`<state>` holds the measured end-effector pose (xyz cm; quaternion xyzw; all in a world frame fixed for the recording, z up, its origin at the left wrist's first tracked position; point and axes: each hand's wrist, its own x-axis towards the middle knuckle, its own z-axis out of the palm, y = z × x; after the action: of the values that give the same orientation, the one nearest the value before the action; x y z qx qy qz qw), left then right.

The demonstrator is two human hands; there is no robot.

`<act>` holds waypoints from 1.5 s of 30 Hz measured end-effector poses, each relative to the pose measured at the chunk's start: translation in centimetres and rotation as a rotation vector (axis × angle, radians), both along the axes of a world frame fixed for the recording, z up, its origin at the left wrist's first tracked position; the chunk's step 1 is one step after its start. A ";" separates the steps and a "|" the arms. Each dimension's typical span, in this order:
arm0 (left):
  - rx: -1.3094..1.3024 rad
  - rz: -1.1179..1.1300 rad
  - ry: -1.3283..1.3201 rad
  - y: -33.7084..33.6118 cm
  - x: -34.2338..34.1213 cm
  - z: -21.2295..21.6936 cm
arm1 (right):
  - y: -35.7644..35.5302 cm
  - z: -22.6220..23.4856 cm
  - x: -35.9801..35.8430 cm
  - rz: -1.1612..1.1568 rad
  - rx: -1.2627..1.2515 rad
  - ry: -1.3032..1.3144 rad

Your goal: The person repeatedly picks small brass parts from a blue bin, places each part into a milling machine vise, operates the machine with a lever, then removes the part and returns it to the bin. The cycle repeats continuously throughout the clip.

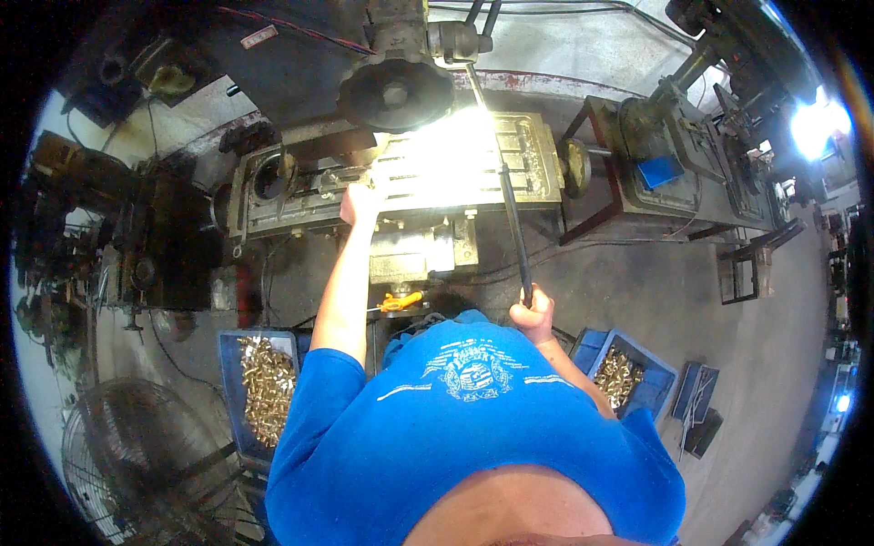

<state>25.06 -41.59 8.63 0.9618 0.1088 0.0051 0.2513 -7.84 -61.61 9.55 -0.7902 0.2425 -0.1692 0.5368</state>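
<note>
At frame centre, the right hand is clenched on the long feed lever; the left hand rests on the slotted drill table, its fingers hidden by glare. Best pull steadily, left hand clear of the spindle.

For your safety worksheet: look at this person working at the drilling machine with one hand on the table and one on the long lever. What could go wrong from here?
1. The left hand rests on the machine table close under the drill head; it could be caught or cut.
2. Glare washes out the table, so the workpiece is hard to see.
3. The right hand grips only the end of the long lever; a slip could jerk it.
</note>
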 end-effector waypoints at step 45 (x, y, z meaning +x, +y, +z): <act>-0.228 -0.339 0.162 3.2 1.4 -0.9 | -1.9 12.3 -6.6 0.180 0.676 -0.111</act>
<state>26.47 -38.41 7.69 0.9290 -0.0350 -0.1268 0.3459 -14.48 -63.49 21.87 -0.5755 0.1847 -0.0740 0.7932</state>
